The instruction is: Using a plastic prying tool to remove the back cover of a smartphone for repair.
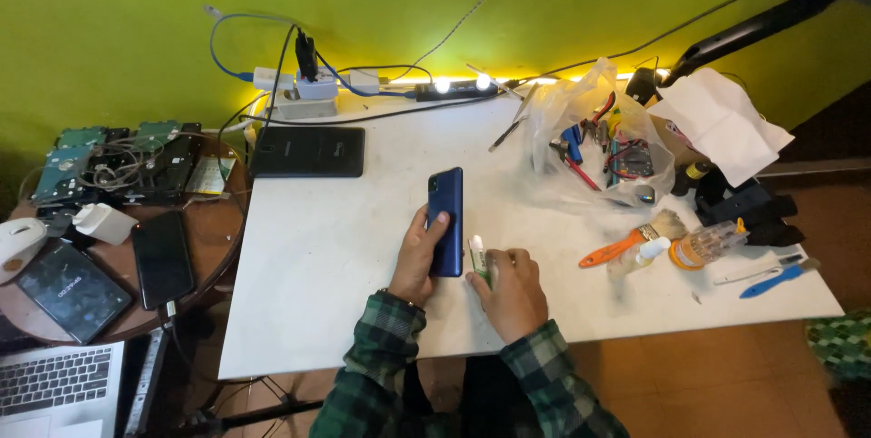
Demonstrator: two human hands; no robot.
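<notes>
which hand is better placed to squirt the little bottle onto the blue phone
Right, probably. The right hand already grips the small bottle, nozzle up, right beside the blue phone. The left hand is wrapped round the phone's edge, holding it against the white table.

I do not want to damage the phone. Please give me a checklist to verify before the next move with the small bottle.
1. Left hand grips blue phone: ok.
2. Right hand holds small bottle: ok.
3. Bottle cap off: cannot tell.
4. Phone lies back side up: ok.
5. White table bare around phone: ok.
6. Orange-handled brush within reach on the right: ok.
</notes>
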